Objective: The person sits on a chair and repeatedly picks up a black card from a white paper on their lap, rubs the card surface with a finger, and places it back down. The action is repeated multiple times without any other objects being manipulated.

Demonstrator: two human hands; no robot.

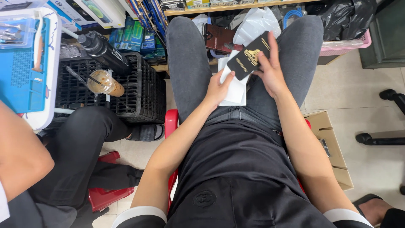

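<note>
Black flat case [249,60] with gold markings, upper centre of the frame, held above my lap between the grey-trousered knees. My right hand [270,71] grips its right edge, fingers curled over the face. My left hand [218,89] pinches the white paper sleeve [234,90] lying just under the case, thumb and forefinger closed on it. I cannot tell whether sleeve and case are joined; the overlap hides it. Below, the red stool [171,122] shows at my left thigh. Left of centre, a black plastic crate [139,90] carries an iced drink cup [104,82]. Lower right, a cardboard box [333,147] sits on the tiled floor.
</note>
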